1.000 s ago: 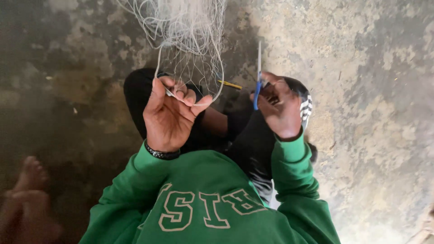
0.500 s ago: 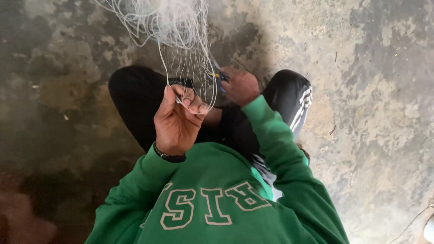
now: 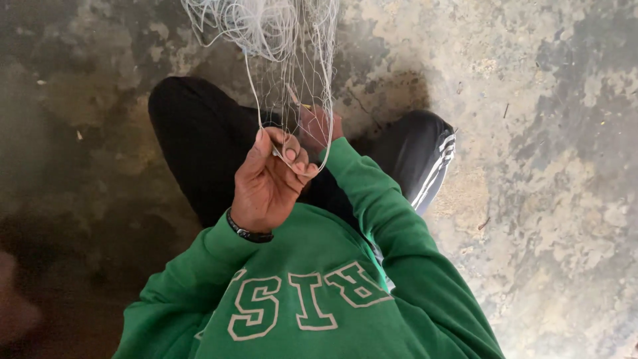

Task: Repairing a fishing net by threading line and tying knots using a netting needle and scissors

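White netting [image 3: 292,60] hangs down in front of us, and our left hand [image 3: 269,183] pinches one of its loops, thumb and fingertips [image 3: 290,154] closed on the thin cord near the lower edge of the mesh. That wrist wears a dark band [image 3: 248,233]. Our right hand [image 3: 318,126] sits just behind the net, seen through the strands and partly blurred; it looks curled close, with a small yellowish sliver [image 3: 304,106] showing by it, but we cannot tell whether it grips anything. Both arms come out of green sleeves [image 3: 392,226], and the green sweatshirt's chest bears pale outlined letters. Below the hands our legs are folded in black trousers [image 3: 199,139], the right knee marked with white stripes [image 3: 435,169]. All around lies a rough, mottled concrete floor [image 3: 545,133], darker on the left side.
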